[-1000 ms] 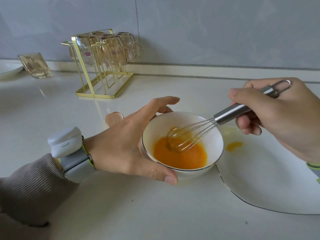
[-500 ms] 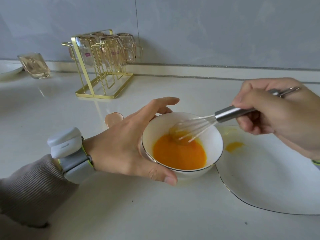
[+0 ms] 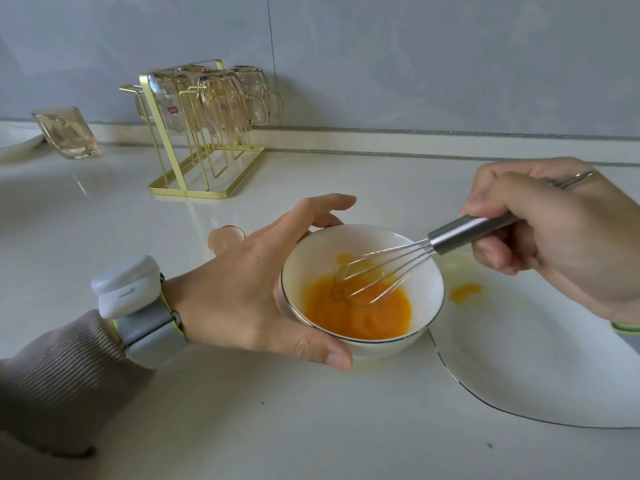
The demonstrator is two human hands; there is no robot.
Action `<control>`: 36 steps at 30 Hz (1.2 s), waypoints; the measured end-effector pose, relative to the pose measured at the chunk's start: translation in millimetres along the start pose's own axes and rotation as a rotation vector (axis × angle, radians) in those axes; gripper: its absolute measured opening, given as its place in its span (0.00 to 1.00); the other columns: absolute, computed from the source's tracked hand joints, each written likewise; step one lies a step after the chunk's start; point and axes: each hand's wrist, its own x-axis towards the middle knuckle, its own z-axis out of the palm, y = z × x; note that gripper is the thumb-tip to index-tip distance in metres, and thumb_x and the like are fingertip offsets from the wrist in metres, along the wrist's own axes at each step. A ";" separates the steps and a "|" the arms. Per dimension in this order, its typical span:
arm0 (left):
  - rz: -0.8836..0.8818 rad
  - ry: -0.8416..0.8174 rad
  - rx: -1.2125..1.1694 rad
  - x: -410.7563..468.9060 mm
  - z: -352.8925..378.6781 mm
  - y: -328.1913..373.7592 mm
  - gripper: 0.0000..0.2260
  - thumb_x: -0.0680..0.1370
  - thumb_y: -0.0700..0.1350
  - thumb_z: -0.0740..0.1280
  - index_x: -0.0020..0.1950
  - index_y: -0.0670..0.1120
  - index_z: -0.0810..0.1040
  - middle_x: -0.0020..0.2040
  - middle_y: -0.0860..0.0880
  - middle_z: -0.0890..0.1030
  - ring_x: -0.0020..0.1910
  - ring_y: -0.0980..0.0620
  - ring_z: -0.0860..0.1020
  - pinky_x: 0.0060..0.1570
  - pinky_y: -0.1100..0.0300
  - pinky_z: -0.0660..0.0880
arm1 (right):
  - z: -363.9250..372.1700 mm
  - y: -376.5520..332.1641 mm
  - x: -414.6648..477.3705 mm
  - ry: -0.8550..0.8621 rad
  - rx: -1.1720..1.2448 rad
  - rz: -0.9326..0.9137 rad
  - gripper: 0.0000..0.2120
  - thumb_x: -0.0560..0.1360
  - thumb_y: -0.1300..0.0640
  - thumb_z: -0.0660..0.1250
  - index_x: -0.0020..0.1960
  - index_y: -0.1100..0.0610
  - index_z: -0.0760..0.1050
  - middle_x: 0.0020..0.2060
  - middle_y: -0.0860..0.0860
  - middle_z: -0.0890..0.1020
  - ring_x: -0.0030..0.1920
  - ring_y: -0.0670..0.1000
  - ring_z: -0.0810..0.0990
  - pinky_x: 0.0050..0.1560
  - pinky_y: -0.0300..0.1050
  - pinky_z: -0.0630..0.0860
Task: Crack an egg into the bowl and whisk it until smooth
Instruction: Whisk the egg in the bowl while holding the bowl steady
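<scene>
Orange beaten egg [image 3: 358, 311] pools in the white bowl [image 3: 429, 289], which sits on the white table [image 3: 277, 420] touching the rim of a large white plate [image 3: 540, 368].

Head view, against half a second ago: the whisk [image 3: 391, 268] wires were lifted and blurred above the egg; now they are sharper and dipped lower, tips in the liquid at its far edge. Handle angle a little flatter. Bowl, plate and left hand unchanged in place.

Left hand [image 3: 249, 292]: fingers [image 3: 311, 216] spread wide and curved round the bowl's left wall, thumb along the near side, index along the far rim. Cupping it, not closed tight. Grey-white wrist device [image 3: 131, 296] sits above a ribbed beige sleeve [image 3: 59, 379].

Right hand [image 3: 561, 237]: fingers curled closed round the steel whisk handle, thumb on top. Handle's wire loop pokes out behind the knuckles.

Hard to read: right wrist cut off by the frame edge, only a green band edge showing. Eggshell [image 3: 225, 237] half hidden behind the left hand. Yellow smear [image 3: 465, 291] on the plate. Gold glass rack [image 3: 204, 133] with upturned glasses stands far left; a tilted amber glass [image 3: 65, 136] beyond it.
</scene>
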 end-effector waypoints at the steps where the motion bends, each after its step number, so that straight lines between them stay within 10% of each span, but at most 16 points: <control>1: 0.000 -0.001 0.001 0.2 0.0 -0.1 0.53 0.58 0.77 0.71 0.78 0.62 0.54 0.70 0.61 0.71 0.68 0.59 0.75 0.61 0.66 0.77 | -0.1 0.3 0.1 0.001 -0.013 -0.002 0.17 0.73 0.63 0.64 0.26 0.60 0.69 0.18 0.55 0.70 0.22 0.54 0.65 0.22 0.36 0.62; 36: 0.009 -0.002 0.002 0.1 0.5 2.2 0.56 0.58 0.72 0.77 0.79 0.57 0.55 0.68 0.59 0.73 0.66 0.62 0.76 0.57 0.74 0.72 | 5.9 1.3 -0.5 0.090 0.046 0.079 0.22 0.80 0.57 0.64 0.28 0.58 0.77 0.18 0.54 0.69 0.21 0.54 0.65 0.25 0.42 0.59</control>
